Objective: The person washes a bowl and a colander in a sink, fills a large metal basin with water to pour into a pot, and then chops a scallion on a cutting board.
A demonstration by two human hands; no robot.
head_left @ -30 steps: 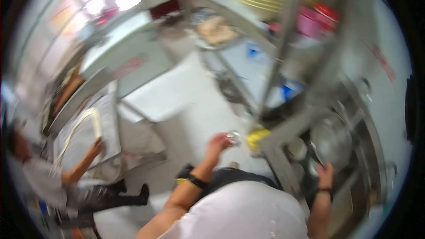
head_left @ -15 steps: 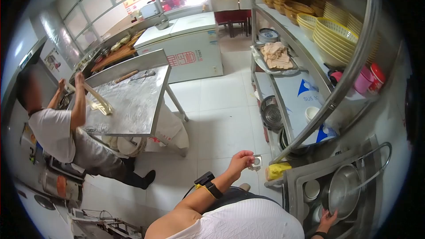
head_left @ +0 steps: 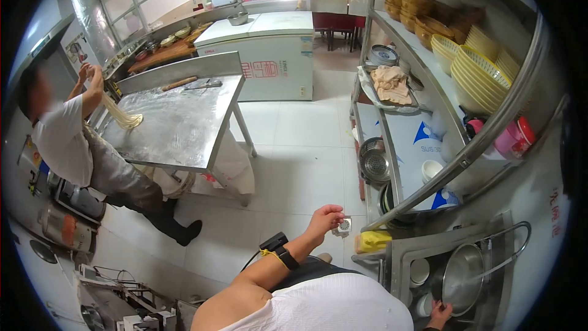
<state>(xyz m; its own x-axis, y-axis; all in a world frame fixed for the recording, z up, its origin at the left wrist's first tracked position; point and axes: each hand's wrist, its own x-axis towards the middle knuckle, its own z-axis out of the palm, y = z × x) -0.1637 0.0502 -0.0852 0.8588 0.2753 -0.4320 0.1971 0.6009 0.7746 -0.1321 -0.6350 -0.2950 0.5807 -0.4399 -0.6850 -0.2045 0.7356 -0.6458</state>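
My right hand [head_left: 440, 314] is at the lower edge of a large metal basin [head_left: 463, 279], its fingers closed on the rim. The basin stands tilted in the sink [head_left: 401, 256], below a curved faucet [head_left: 520, 228]. Beside it in the sink are white bowls [head_left: 419, 271]; a lower one is partly covered by the basin and my hand. My left hand [head_left: 324, 219] hangs in the air over the floor with loosely bent fingers and nothing in it. A wristband with a black device [head_left: 278, 248] is on that forearm.
A metal rack [head_left: 392, 165] with yellow baskets [head_left: 484, 76] and bowls rises ahead of the sink. A yellow package [head_left: 372, 241] lies by the sink corner. At left, a co-worker [head_left: 73, 129] stretches dough [head_left: 125, 116] over a metal table [head_left: 177, 129]. A white chest freezer [head_left: 275, 61] stands behind.
The view has shifted slightly. The co-worker's hands and dough have moved, with the dough now hanging down to the table. My right hand stays at the basin rim; my left remains raised.
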